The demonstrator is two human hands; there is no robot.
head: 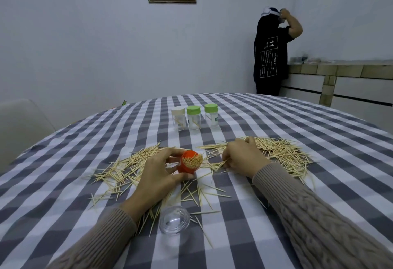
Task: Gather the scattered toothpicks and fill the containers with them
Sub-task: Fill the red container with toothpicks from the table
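Reaching in from bottom left, your left hand [158, 175] curls thumb and fingers round the orange container [189, 164], tipped so its mouth faces you, packed with toothpick ends. Nearest you, a clear plastic lid [174, 219] lies on the checked tablecloth [63, 205]. Your right hand [241, 158] comes in palm down, fingers bent, pinching a small bundle of toothpicks (tips pointing towards the container). Scattered toothpicks [282, 151] spread both sides of your hands, thickest at right. Farther back stand three capped jars [194, 119], side by side. Beyond the table, a person in dark clothes [271, 56] faces the wall.
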